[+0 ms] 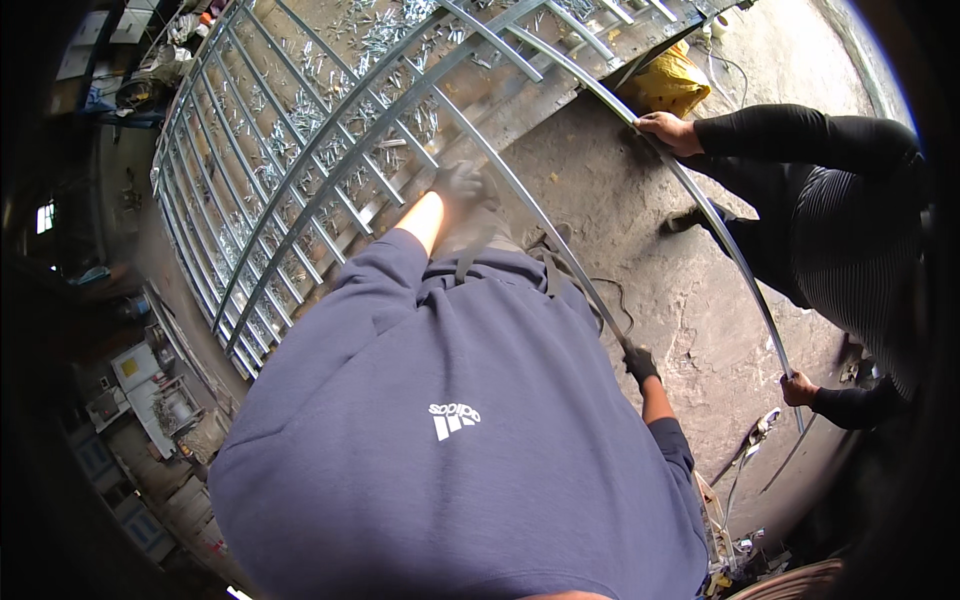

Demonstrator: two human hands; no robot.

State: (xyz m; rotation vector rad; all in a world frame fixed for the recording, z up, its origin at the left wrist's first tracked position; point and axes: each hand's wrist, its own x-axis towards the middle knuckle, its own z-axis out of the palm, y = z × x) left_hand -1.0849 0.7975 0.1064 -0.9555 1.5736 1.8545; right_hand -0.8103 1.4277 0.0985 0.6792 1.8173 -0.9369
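My right hand (640,364), in a dark glove, is closed round the near end of a long, thin metal bar (535,208). The bar slants away to the far left and reaches over a large metal grille (300,165) of crossed bars on a work table. My left hand (460,184), in a grey glove, is beside the table edge near the grille's protruding bar ends. Its fingers are smeared, so their grip is unclear. On the right, a co-worker's two hands (672,132) hold a second long, slightly bent metal bar (735,250), whose far end also reaches over the grille.
Many short metal pieces (385,35) lie scattered across the table under the grille. A yellow sack (672,82) stands by the table edge. The co-worker (855,255) stands on the right on the rough concrete floor (690,340). A dark cable (622,292) lies near my feet.
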